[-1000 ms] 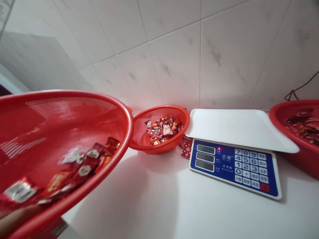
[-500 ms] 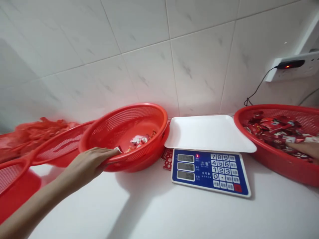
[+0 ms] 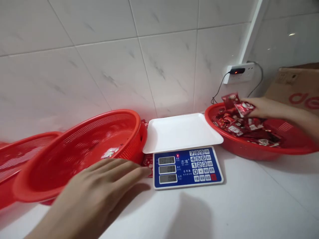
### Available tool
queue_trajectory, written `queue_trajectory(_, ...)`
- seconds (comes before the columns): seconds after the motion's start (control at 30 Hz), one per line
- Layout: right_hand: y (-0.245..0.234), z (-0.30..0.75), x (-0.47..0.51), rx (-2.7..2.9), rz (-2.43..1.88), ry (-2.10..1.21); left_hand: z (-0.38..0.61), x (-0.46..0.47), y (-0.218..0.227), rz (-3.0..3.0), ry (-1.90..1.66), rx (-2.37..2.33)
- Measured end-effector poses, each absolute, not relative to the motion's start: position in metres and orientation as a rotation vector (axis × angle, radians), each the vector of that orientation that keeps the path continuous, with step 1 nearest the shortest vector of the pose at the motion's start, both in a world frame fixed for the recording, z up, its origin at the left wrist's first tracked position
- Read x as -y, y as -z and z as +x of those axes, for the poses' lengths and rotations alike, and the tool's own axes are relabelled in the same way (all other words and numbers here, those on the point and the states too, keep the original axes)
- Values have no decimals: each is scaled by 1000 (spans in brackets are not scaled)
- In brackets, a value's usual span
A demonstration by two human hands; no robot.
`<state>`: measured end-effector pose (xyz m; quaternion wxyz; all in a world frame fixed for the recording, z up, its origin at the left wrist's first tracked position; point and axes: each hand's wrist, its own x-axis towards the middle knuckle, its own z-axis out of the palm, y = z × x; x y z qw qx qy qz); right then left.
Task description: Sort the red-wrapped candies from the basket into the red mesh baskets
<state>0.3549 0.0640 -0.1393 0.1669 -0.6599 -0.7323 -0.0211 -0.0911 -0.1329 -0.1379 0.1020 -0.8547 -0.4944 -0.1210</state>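
Observation:
My right hand (image 3: 263, 107) is closed around several red-wrapped sweets (image 3: 238, 104), raised just above the right basket. That red plastic basket (image 3: 240, 147) holds a heap of similar shiny packets (image 3: 236, 129). In front of the left red basket (image 3: 82, 126) hovers my left hand (image 3: 102, 186), empty, its fingers stretched toward the scale. A few small wrapped pieces (image 3: 111, 152) lie inside the left basket, partly hidden by the hand. Between the baskets stands a digital scale (image 3: 188, 167) with a bare white weighing tray (image 3: 181, 131) on top.
Another red basket (image 3: 25, 146) sits at the far left. A cable runs from the wall socket (image 3: 240, 73) behind the right basket. At the far right is a cardboard box (image 3: 296, 83). Red patterned packaging (image 3: 148, 162) shows beside the scale.
My left hand has come off the left basket's rim and moved toward the scale. My right hand has lifted sweets out of the heap. The view has swung right.

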Motion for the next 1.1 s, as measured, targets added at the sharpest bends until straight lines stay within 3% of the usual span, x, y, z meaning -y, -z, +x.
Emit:
queue_trajectory(0.17,111,263,-62,2043,-1339,-526,-33,70,112,-2457,470,1509)
queue_trajectory(0.23,120,220,-63,2241,-1305,-459,-28,53,106,-2383,519,1633)
queue_trajectory(0.37,149,157,-61,2694,-1266,143,-32,40,106,-2345,436,1732)
queue_trajectory(0.43,156,144,-58,2731,-1299,265,-37,38,111,-2396,420,1736)
queue_trajectory(0.7,142,181,-55,2597,-1476,-316,-46,29,120,-2452,366,1887)
queue_trajectory(0.93,158,211,-50,1989,-1447,-277,-45,26,119,-2361,390,1876)
queue_trajectory(1.1,168,201,-50,2006,-1342,-340,-41,27,117,-2377,418,1807)
